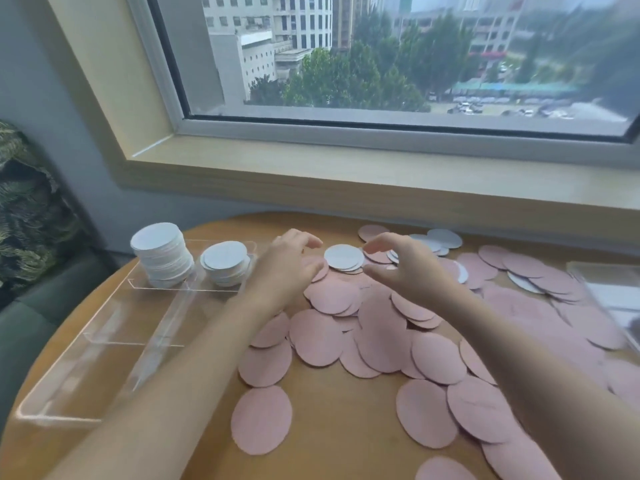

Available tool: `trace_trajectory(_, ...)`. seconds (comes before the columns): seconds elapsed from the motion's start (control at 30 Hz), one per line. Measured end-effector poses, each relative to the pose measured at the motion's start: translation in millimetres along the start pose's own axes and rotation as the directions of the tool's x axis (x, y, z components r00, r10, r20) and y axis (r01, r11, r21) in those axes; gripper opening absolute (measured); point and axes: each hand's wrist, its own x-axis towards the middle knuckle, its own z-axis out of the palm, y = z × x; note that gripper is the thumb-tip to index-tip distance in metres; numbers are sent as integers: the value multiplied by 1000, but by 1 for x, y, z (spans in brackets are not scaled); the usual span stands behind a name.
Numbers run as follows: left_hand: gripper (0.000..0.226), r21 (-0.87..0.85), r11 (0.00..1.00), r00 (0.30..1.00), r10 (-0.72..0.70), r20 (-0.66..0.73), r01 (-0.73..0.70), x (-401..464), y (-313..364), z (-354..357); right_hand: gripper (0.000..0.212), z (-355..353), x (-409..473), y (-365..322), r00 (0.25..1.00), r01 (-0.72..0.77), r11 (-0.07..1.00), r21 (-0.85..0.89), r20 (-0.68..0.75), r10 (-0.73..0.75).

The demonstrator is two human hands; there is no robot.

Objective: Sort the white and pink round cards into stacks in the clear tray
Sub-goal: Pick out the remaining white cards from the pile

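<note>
White card (343, 257) lying on the spread of pink cards (374, 327), flanked by left hand (289, 263) and right hand (403, 263), both loosely spread and holding nothing.

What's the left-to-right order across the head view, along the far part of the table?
Tall white card stack → shorter white card stack → left hand → small white card pile between the hands → right hand → white cards by the far edge.

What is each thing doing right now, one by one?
Left hand: open, holding nothing.
Right hand: open, holding nothing.
White card pile: loose on the table, between the hands.
Tall white stack: in the clear tray.
Short white stack: in tray.
Pink cards: scattered, unsorted.
</note>
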Motion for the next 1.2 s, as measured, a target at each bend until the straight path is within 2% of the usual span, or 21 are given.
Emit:
trace_trajectory(0.17,49,169,982,990,-103,98,86,38,21,35,22,-8,7,32,997,-63,998,-18,-55,62)
trace_trajectory(0.33,73,287,948,959,-200,201,138,59,25,56,16,-15,14,59,987,-114,992,50,-106,118)
trace_trajectory(0.43,79,323,933,958,-223,179,157,64,22,61,14,-21,17,69,980,-137,989,60,-138,144)
trace_trajectory(0.6,74,282,949,981,-172,87,141,66,20,63,17,-21,22,82,976,-179,983,39,-117,182)
trace_trajectory(0.67,72,229,962,985,-164,59,146,63,19,63,18,-18,22,82,979,-169,985,24,-110,171)
trace_trajectory(0.77,70,63,983,984,-174,36,171,57,18,58,20,-10,20,81,986,-138,990,-4,-93,137)
trace_trajectory(0.87,58,-104,981,986,-164,-11,162,49,20,54,21,-2,22,78,991,-108,994,-33,-83,105)
trace_trajectory(1.0,29,-381,914,978,-187,-91,140,37,22,52,25,8,30,64,999,-30,994,-101,-25,28)
trace_trajectory(1.07,22,-506,850,966,-232,-111,146,34,23,55,27,17,39,55,999,48,985,-163,21,-45)
trace_trajectory(1.13,29,-554,822,958,-249,-143,131,31,22,59,29,26,48,48,993,105,971,-216,73,-91)
trace_trajectory(1.2,27,-540,836,955,-234,-184,101,29,18,62,33,35,55,45,987,139,956,-258,118,-112)
